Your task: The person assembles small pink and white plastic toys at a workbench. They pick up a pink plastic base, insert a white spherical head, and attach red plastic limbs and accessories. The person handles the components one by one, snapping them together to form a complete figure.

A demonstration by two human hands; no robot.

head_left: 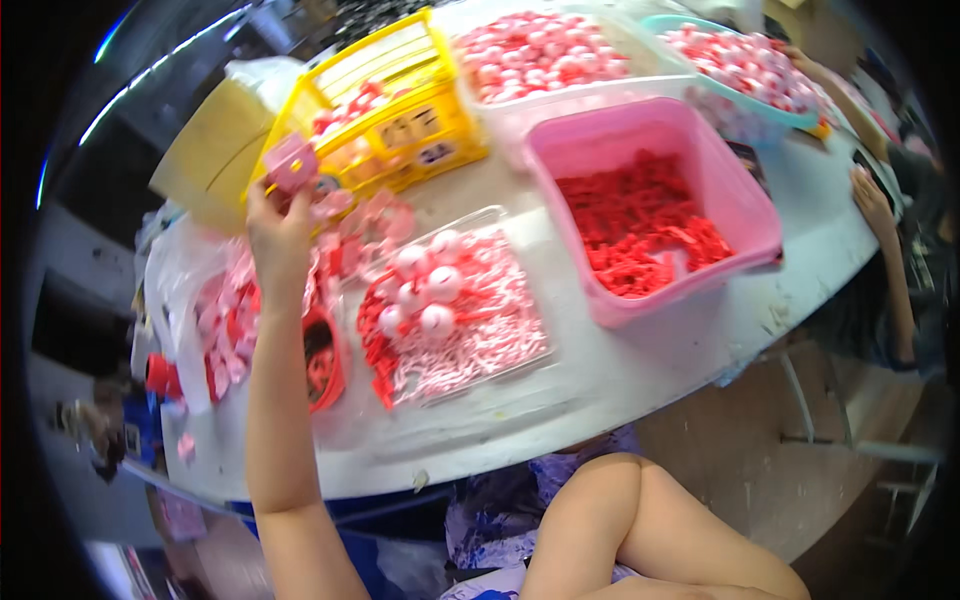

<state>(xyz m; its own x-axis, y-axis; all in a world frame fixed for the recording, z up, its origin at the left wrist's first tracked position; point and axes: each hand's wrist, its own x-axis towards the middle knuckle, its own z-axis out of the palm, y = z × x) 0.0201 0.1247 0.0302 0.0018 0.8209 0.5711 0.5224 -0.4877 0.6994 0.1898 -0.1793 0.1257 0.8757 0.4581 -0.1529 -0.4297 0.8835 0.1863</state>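
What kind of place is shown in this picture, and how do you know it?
Probably a small assembly workshop: a pink bin of similar red parts and a yellow crate of small pieces stand on one table, and the left hand holds a pink piece.

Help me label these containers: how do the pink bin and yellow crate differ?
The pink bin has smooth, solid walls; the yellow crate has openwork ones. The bin holds mostly red pieces; the crate holds red and paler ones. Both are open-topped and stand on the table.
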